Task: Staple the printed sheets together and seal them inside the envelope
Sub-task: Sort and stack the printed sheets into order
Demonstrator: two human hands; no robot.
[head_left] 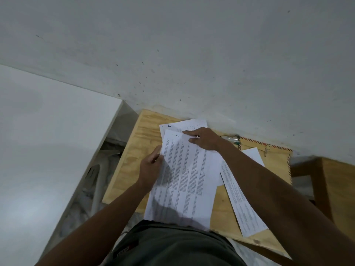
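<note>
A stack of printed sheets [189, 175] lies on the plywood table [134, 150], its near end hanging over the front edge. My left hand [150, 167] pinches the stack's left edge. My right hand [204, 138] rests flat on the far end of the sheets, fingers pointing left. Another printed sheet [241, 200] lies at an angle to the right, partly under my right arm. A brown envelope [274, 158] with a striped border lies at the back right beneath that sheet. A metal stapler [231, 138] sits by the wall behind my right wrist.
The table stands against a grey wall [192, 54]. A white panel [48, 131] rises on the left, with a gap holding crumpled plastic [107, 156] between it and the table. A second wooden piece [338, 185] stands on the right.
</note>
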